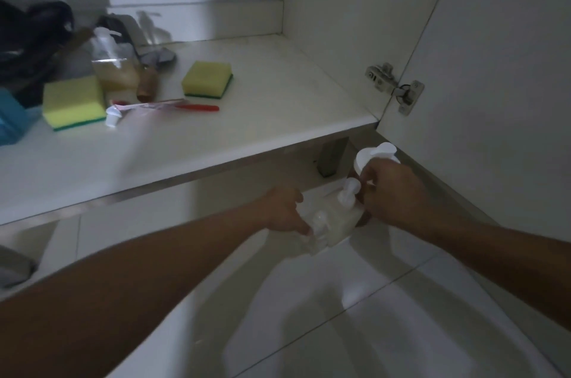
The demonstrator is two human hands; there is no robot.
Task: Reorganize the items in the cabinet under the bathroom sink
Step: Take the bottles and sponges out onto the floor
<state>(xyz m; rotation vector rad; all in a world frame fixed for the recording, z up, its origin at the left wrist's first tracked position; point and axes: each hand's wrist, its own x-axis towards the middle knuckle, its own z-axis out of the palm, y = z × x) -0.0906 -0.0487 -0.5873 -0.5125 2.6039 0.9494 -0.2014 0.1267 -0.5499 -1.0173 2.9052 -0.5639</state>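
Both hands were down on the floor tiles just below the cabinet shelf (216, 143), by its right corner. The left hand (285, 211) had its fingers wrapped around a clear pump bottle (318, 231) that was tipped over. The right hand (387, 192) was curled onto a white pump bottle (347, 204), with a white-capped container (374, 155) right behind it. Up on the shelf sat two yellow sponges (207, 78) (72, 101), a red-handled toothbrush (185, 106), and a soap dispenser (112, 62). The door hinge (394, 85) was off to the right.
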